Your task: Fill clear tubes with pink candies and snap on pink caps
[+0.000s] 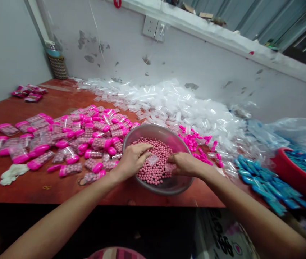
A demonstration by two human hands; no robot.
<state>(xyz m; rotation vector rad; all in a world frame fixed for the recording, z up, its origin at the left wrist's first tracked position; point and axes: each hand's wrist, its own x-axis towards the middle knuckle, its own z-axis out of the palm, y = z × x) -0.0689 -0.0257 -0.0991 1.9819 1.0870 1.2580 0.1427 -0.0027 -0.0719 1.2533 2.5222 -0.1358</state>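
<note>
A grey metal bowl (pixel 158 130) holds many small pink balls (pixel 153 176). Over its left side reaches my left hand (pixel 134 158), thumb and fingers apart. A small clear plastic container (pixel 153 160) lies on the balls just beside its fingertips. On the bowl's right side my right hand (pixel 182 162) is closed on another clear container (pixel 170 167), low among the balls and partly hidden by the fingers. Left of the bowl lies a wide heap of filled clear containers with bright pink caps (pixel 101 126).
Empty clear containers (pixel 174 100) are piled along the wall. Loose pink caps (pixel 202 157) lie right of the bowl, then blue pieces (pixel 263 183) and a red basin (pixel 287 169). A white cloth (pixel 14 173) and pink packets (pixel 31 91) are at left.
</note>
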